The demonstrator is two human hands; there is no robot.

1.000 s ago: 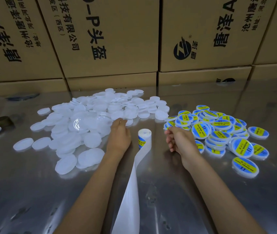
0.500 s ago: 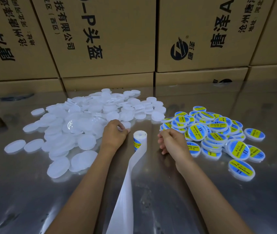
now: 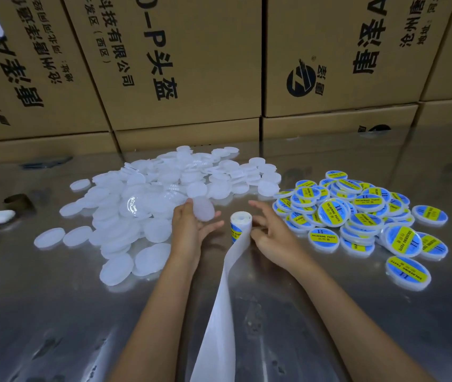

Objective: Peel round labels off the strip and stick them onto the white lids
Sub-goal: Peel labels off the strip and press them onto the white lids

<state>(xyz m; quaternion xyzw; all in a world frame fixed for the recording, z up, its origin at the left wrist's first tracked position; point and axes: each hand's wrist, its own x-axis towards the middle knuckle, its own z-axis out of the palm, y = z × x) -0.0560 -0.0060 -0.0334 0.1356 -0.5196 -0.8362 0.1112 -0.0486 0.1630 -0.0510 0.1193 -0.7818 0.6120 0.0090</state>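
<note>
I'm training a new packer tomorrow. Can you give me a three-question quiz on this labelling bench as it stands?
1. True or false: the left hand holds a blank lid.
2. Which side of the roll is the labelled pile on? A) the person's left B) the person's right C) behind the boxes
3. Fill in: the right hand is beside the roll, its fingers ____.

Key: 1 true; 2 B; 3 spread open, holding nothing.
</note>
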